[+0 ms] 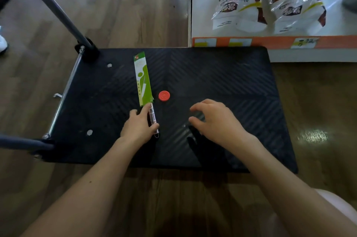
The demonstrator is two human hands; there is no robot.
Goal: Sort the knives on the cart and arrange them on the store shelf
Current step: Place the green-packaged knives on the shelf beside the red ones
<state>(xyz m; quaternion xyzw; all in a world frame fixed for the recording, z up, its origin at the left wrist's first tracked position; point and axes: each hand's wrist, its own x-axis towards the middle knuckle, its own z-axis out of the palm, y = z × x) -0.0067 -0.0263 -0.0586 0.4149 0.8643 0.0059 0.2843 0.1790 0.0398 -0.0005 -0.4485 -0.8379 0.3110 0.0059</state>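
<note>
With the left hand (pixel 139 127) closed on the steel handle of the knife (pixel 144 80) near the cart deck's (pixel 222 74) middle and the right hand (pixel 214 120) spread empty, the green cardboard sleeve could slip off when lifted, baring the blade.

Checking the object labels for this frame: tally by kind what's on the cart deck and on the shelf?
Knife in a green sleeve, on the cart, left hand on its metal handle: 1
Red disc, on the cart: 1
White bags, on the shelf: 2
Total: 4
</note>
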